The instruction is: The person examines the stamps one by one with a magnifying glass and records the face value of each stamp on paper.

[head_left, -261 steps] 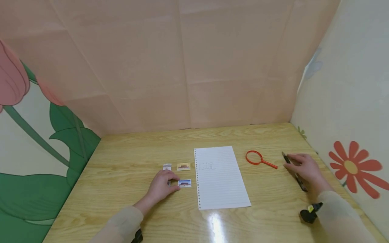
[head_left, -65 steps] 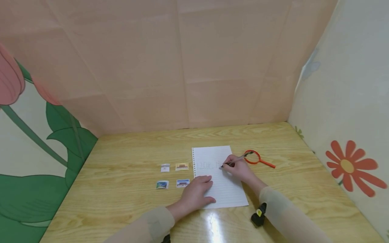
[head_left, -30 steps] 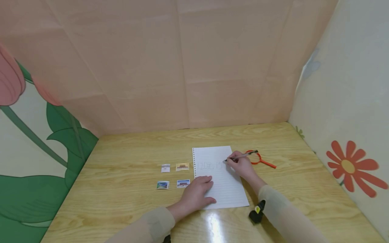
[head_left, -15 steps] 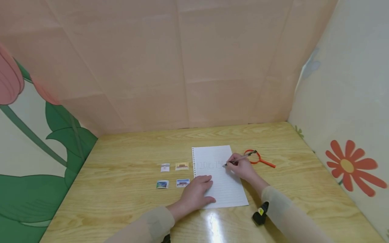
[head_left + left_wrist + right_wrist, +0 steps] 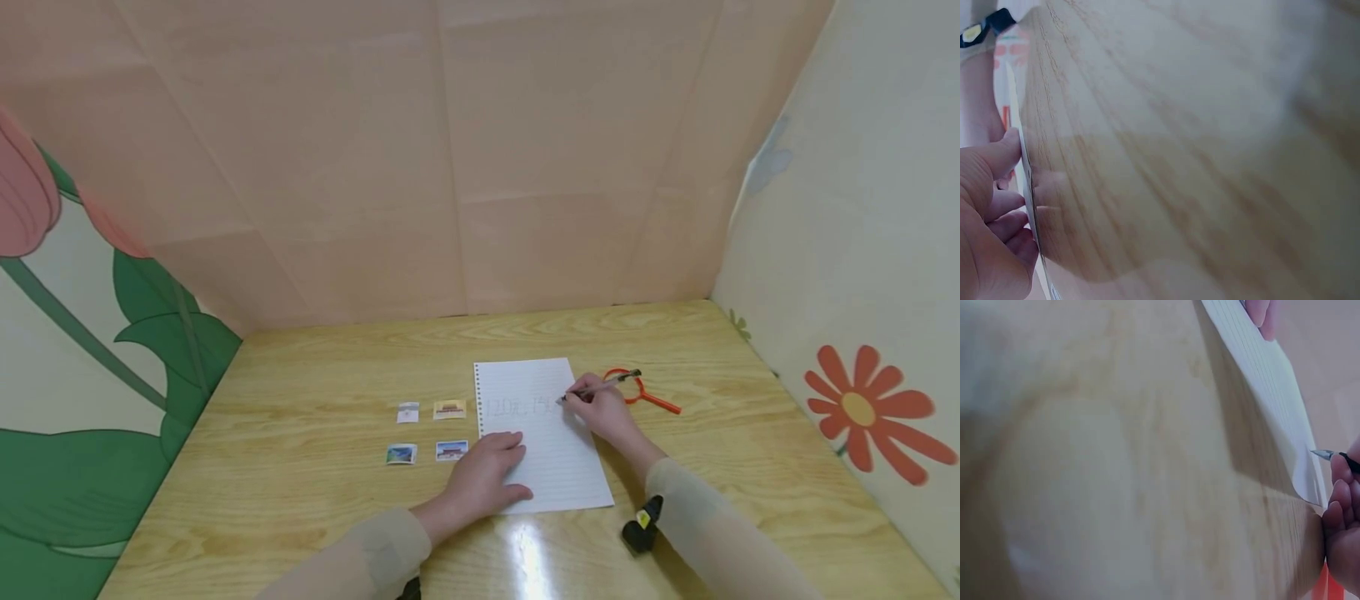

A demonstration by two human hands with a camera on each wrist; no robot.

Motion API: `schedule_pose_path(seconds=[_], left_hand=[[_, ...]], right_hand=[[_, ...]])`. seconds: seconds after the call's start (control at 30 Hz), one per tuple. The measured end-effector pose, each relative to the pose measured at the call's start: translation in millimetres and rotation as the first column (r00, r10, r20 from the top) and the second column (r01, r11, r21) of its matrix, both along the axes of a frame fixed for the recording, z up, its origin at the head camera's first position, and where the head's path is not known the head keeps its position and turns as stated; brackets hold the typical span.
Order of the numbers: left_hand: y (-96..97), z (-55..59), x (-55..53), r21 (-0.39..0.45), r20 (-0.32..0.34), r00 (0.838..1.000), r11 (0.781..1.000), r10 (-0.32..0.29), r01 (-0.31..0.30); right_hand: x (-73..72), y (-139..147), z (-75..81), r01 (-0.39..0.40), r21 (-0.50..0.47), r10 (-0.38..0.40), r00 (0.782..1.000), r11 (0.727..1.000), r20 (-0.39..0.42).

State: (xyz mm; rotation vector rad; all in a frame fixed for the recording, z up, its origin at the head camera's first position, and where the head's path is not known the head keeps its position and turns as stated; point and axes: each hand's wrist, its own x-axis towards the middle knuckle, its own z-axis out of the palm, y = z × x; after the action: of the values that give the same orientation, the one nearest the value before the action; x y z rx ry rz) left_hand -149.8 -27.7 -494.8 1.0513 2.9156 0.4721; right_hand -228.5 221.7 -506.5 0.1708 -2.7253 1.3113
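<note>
A sheet of lined paper (image 5: pixel 558 479), punched with holes along its left edge, lies on the table with a line of faint handwriting (image 5: pixel 513 407) across its upper part. My right hand (image 5: pixel 606 417) pinches a pen (image 5: pixel 613 381), its tip right at the end of that line. In the right wrist view the metal pen tip (image 5: pixel 1321 453) shows close over the paper (image 5: pixel 1266 381). My left hand (image 5: pixel 483 479) rests flat on the sheet's lower left, fingers spread. Small picture stamps lie left of the paper, among them a yellow one (image 5: pixel 450 409) and a blue one (image 5: pixel 452 451).
A red magnifying glass (image 5: pixel 662 404) lies right of the sheet, its ring partly behind the pen. Farther left are a pale stamp (image 5: pixel 408 412) and a blue-green stamp (image 5: pixel 401 454). The wooden table (image 5: pixel 300 392) meets a pink backdrop (image 5: pixel 360 208) behind.
Earliest, my left hand was at the stamps and my right hand over the pen on the table. Since then the left moved onto the paper, the right took the pen, and the writing grew rightward.
</note>
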Motion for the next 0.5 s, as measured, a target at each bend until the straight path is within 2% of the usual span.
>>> schedule_pose_path(seconds=[0.33,0.5], left_hand=[[-0.2,0.6,-0.4,0.010,-0.007,1.000,1.000,-0.005,0.005],[-0.6,0.5,-0.3,0.012,-0.003,1.000,1.000,-0.008,0.008]], right_hand=[[-5.0,-6.0,0.7,0.006,-0.025,-0.007,0.999,1.000,-0.041],[-5.8,-6.8,0.4,0.012,-0.040,-0.012,1.000,0.999,-0.003]])
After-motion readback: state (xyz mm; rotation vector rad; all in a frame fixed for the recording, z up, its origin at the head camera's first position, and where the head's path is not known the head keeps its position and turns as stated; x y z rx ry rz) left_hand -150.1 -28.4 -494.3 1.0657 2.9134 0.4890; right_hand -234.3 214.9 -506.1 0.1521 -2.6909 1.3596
